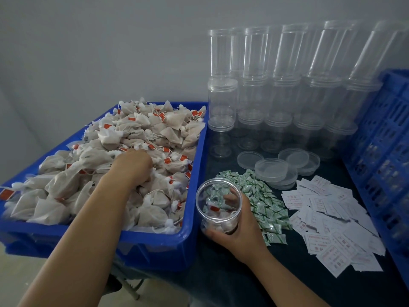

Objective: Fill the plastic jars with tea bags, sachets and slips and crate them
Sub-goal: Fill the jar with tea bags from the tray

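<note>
The right hand (238,227) comes in from the lower edge with the forearm angled up and left, wrapped round an open plastic jar (219,204) that stands on the dark table (232,275). Its thumb lies curled along the jar's near base and its fingertips (231,197) show through the clear wall on the far side. Within that grip the jar holds a few tea bags, one with a red tag.

The left forearm stretches forward over the near rim of a blue tray (155,247). The left hand (132,166) is plunged knuckles-up into the heap of tea bags (115,151), fingers curled down among them; whether they have closed on a bag cannot be told.

Just right of the right hand's fingers lies a pile of green sachets (263,200), and further right the white slips (329,222). Beyond the fingers sit loose clear lids (278,169), then stacked empty jars (276,85) against the wall. A blue crate (385,151) stands at the far right.
</note>
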{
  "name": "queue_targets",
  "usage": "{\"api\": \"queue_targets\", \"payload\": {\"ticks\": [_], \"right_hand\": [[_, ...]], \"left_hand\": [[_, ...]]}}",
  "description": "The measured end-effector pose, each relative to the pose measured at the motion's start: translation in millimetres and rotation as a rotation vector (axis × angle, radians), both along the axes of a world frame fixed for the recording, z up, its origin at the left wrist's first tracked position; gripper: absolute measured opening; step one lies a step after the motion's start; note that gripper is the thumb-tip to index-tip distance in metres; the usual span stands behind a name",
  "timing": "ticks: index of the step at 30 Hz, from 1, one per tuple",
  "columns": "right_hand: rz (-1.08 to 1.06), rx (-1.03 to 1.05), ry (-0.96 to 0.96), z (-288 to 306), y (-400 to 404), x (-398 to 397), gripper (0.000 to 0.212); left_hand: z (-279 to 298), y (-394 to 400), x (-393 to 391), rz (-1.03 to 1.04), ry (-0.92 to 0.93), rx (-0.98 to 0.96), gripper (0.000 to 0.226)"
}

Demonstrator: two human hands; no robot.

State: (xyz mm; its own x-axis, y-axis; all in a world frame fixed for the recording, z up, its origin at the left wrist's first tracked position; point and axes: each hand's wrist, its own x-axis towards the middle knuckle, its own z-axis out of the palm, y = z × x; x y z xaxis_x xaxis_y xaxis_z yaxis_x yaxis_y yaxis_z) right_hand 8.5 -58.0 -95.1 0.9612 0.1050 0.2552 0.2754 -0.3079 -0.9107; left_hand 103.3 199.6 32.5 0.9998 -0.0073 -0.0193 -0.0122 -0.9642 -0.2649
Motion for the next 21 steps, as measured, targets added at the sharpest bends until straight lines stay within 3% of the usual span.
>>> {"api": "queue_targets", "payload": {"ticks": [10, 16, 21], "right_hand": [[-0.001, -0.008, -0.028, 0.5, 0.0, 0.6, 0.093], [-0.003, -0.003, -0.038, 1.0, 0.2, 0.7, 0.092], [-0.001, 0.002, -0.032, 0.3, -0.3, 0.7, 0.092]], "left_hand": [[4.2, -5.6, -3.0, -0.065, -0.098, -0.170, 0.006], [4.9, -9.4, -3.7, -0.157, -0.253, -0.403, 0.009], [9.5, -20.4, -9.9, -0.226, -0.365, -0.705, 0.021]]}}
